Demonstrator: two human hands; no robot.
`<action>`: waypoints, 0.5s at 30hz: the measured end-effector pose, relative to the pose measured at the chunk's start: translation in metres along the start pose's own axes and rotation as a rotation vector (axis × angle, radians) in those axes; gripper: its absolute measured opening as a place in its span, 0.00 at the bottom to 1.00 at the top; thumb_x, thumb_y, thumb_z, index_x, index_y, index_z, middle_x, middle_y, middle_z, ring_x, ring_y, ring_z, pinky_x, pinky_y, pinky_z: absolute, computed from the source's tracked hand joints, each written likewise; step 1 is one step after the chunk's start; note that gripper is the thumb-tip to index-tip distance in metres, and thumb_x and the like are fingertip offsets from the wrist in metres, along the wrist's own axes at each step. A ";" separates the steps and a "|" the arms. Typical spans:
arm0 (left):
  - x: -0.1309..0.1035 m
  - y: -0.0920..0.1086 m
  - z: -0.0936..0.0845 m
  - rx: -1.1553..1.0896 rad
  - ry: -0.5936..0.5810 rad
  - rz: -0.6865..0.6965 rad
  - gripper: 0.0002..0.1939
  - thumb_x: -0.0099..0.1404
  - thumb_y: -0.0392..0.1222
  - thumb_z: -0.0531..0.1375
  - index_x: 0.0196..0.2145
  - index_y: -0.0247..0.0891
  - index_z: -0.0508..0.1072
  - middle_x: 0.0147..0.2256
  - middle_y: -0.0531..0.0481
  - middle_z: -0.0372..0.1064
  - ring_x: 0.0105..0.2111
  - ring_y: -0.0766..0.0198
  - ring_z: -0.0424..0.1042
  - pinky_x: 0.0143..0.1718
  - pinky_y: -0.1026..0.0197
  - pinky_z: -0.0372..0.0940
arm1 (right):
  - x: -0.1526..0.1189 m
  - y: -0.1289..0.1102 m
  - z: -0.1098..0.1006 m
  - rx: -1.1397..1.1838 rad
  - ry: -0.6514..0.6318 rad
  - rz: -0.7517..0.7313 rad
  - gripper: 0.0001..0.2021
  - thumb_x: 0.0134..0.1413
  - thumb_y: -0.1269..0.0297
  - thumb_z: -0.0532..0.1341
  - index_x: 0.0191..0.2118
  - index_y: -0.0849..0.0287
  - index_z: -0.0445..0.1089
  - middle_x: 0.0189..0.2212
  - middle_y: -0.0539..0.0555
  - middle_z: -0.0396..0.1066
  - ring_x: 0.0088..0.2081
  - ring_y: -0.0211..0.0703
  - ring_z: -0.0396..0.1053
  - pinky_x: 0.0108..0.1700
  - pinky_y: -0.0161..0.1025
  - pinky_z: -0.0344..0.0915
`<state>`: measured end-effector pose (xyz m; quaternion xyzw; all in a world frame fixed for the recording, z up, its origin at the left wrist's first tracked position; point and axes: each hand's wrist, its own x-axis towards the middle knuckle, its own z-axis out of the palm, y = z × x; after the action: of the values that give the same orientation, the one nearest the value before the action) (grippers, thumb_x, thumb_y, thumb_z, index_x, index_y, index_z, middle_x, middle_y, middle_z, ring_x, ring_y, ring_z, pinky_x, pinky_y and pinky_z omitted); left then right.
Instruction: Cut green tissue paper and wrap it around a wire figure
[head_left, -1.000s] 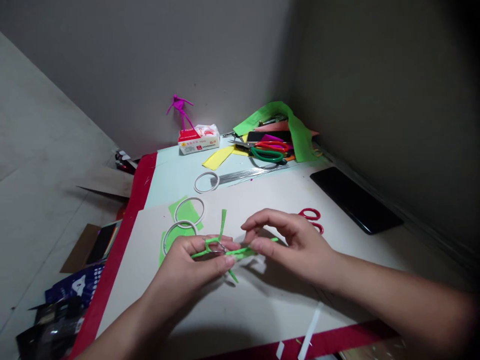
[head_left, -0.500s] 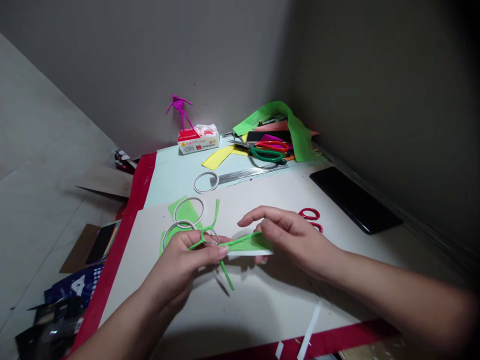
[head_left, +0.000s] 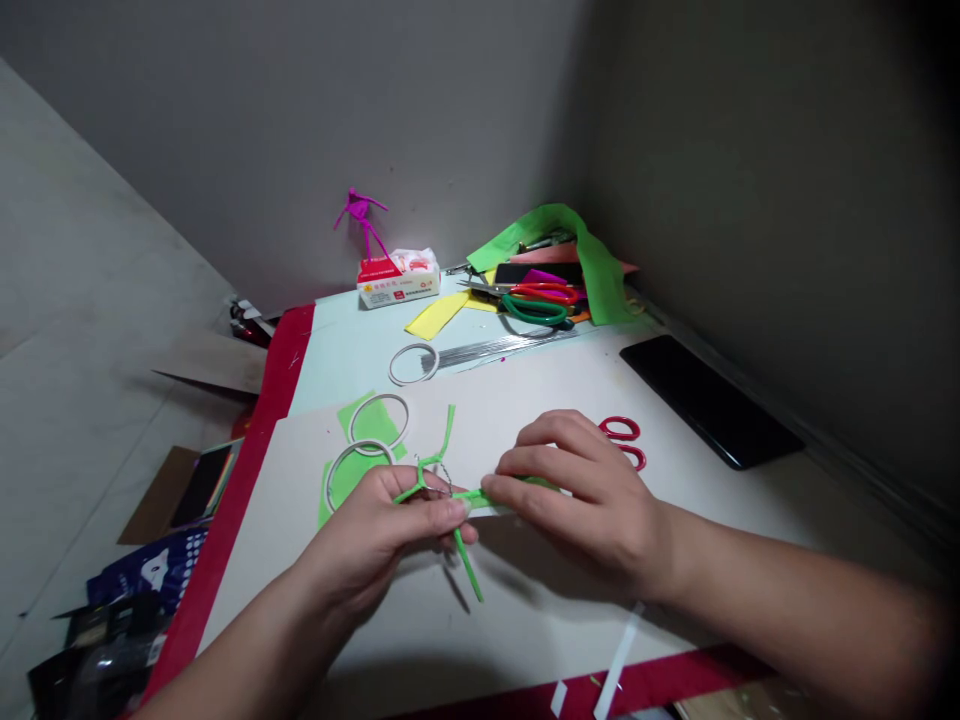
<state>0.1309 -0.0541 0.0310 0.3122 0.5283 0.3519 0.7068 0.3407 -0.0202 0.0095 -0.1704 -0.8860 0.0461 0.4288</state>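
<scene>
A small green-wrapped wire figure (head_left: 424, 473) with thin limbs and some bare twisted wire is pinched between the thumb and fingers of my left hand (head_left: 397, 520). One green limb points up, another hangs down below my thumb. From the figure a green strip with a white edge (head_left: 487, 500) runs right to my right hand (head_left: 589, 490). My right fingers are bent over the strip and close on it, hiding much of it. Left of the figure, two white tape rings (head_left: 379, 398) lie on green paper pieces (head_left: 346, 478).
Red-handled scissors (head_left: 621, 430) lie behind my right hand, near a black phone (head_left: 709, 400). Farther back are silver wires (head_left: 495, 348), another ring (head_left: 414, 364), green-handled scissors (head_left: 536, 308), a small box (head_left: 399, 288) and a magenta figure (head_left: 361, 212). White scraps (head_left: 621, 660) lie in front.
My right hand has turned and its fingers have come down over the green strip, closer to my left hand. The figure and left fingertips have shifted slightly right.
</scene>
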 end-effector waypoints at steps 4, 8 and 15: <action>0.000 0.000 0.000 0.044 0.002 0.028 0.12 0.47 0.39 0.72 0.23 0.33 0.73 0.20 0.49 0.74 0.23 0.66 0.71 0.29 0.64 0.64 | 0.000 0.002 0.000 0.024 0.016 0.083 0.09 0.56 0.74 0.57 0.42 0.66 0.71 0.31 0.58 0.72 0.35 0.46 0.64 0.36 0.45 0.60; -0.001 -0.001 -0.001 0.059 0.068 0.072 0.13 0.46 0.40 0.72 0.22 0.34 0.72 0.20 0.48 0.75 0.21 0.69 0.67 0.27 0.66 0.61 | -0.001 0.004 0.001 0.079 -0.021 0.209 0.09 0.54 0.77 0.56 0.40 0.67 0.70 0.29 0.57 0.71 0.32 0.43 0.64 0.35 0.42 0.59; 0.000 -0.001 0.004 0.079 0.154 0.096 0.11 0.46 0.39 0.72 0.22 0.32 0.74 0.19 0.48 0.74 0.21 0.70 0.65 0.25 0.67 0.57 | -0.002 -0.008 0.005 0.043 -0.066 0.219 0.05 0.54 0.73 0.57 0.31 0.65 0.69 0.23 0.54 0.65 0.27 0.40 0.58 0.31 0.41 0.53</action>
<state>0.1354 -0.0545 0.0312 0.3367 0.5791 0.3870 0.6336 0.3361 -0.0277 0.0064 -0.2554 -0.8744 0.1172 0.3955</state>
